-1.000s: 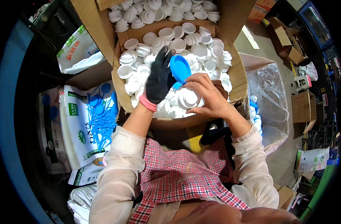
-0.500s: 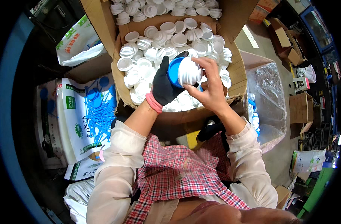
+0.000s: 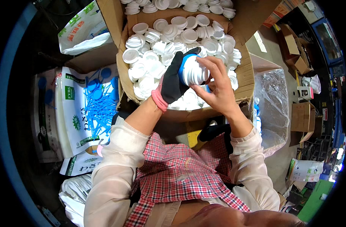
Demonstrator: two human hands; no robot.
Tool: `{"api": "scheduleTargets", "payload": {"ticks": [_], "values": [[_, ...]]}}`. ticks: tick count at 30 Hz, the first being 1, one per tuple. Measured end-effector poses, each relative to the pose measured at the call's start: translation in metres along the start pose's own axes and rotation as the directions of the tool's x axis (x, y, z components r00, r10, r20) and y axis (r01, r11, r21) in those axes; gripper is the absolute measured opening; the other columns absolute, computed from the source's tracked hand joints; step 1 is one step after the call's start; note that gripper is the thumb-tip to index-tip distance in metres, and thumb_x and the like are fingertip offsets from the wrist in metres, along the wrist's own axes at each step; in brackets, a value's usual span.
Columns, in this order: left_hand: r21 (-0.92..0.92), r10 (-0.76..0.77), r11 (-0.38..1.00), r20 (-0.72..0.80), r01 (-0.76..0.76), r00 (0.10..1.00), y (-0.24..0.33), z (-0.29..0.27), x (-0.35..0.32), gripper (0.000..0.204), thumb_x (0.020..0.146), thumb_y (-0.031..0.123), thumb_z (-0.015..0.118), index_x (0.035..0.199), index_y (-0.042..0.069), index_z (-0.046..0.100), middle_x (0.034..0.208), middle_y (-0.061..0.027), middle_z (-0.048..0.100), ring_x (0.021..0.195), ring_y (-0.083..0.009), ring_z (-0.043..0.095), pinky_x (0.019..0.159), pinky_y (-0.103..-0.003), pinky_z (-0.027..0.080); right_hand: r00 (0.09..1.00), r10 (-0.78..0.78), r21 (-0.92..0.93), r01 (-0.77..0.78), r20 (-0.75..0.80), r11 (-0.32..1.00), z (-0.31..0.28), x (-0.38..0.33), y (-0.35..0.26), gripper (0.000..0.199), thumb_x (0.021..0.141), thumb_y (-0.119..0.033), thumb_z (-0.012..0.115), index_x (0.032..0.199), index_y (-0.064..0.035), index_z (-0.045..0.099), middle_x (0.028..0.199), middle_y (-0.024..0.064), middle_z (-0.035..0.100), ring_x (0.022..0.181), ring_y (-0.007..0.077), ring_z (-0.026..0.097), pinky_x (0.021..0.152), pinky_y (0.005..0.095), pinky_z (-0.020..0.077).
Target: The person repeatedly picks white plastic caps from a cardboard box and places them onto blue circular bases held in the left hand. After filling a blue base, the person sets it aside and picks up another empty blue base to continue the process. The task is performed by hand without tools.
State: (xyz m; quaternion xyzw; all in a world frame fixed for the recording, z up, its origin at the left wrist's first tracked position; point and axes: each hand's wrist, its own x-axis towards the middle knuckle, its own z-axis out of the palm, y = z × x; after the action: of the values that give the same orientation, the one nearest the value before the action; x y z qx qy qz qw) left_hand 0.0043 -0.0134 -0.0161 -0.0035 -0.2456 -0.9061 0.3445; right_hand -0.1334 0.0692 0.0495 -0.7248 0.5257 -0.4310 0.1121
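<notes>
The white ribbed plug [image 3: 195,72] is sitting inside the blue cap [image 3: 183,65], and we are holding the pair above the cardboard box [image 3: 124,77] of loose white plugs [image 3: 150,56]. Our left hand [image 3: 173,79], in a black glove with a pink cuff, is wrapping closed around the cap from nine o'clock. Our right hand [image 3: 216,89], bare, is closing on the plug from four o'clock, fingertips on its ribs. To do this well, we are judging that the plug should be staying square to the cap, with pressure spread evenly round the rim, since a tilt would likely be jamming one edge. At nine o'clock of the box, a printed bag [image 3: 90,109] is lying open with blue parts [image 3: 101,108].
</notes>
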Motion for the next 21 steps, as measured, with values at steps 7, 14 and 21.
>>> {"api": "scheduleTargets", "payload": {"ticks": [7,14,21], "values": [[0.064,0.015,0.998,0.000,-0.015,1.000,0.0034,0.0056,-0.0018,0.055,0.103,0.043,0.032,0.143,0.006,0.037,0.132,-0.0103,0.050,0.121,-0.0219,0.051,0.102,-0.036,0.043,0.999,0.053,-0.091,-0.052,0.006,0.994,-0.0046,-0.0016,-0.0022,0.063,0.067,-0.013,0.081,0.124,-0.0054,0.054,0.109,0.0130,0.050,0.095,0.0269,0.057,0.077,0.0338,0.0502],[0.139,0.046,0.989,0.030,-0.049,0.999,0.0019,0.0050,-0.0014,0.053,0.104,0.040,0.029,0.143,0.004,0.037,0.132,-0.0108,0.050,0.119,-0.0211,0.052,0.102,-0.035,0.042,1.000,0.013,-0.107,-0.013,-0.002,0.994,-0.0040,-0.0021,0.0010,0.062,0.067,-0.012,0.080,0.123,-0.0054,0.054,0.107,0.0131,0.049,0.094,0.0269,0.057,0.078,0.0347,0.0503],[0.428,0.135,0.894,0.025,-0.133,0.991,-0.0003,0.0022,-0.0029,0.044,0.101,0.019,0.047,0.140,0.002,0.039,0.133,-0.0115,0.050,0.116,-0.0192,0.053,0.099,-0.033,0.044,1.000,0.008,-0.117,-0.009,-0.010,0.993,-0.0031,-0.0024,0.0008,0.062,0.068,-0.013,0.080,0.123,-0.0055,0.054,0.108,0.0133,0.049,0.096,0.0274,0.056,0.079,0.0351,0.0501]]}}
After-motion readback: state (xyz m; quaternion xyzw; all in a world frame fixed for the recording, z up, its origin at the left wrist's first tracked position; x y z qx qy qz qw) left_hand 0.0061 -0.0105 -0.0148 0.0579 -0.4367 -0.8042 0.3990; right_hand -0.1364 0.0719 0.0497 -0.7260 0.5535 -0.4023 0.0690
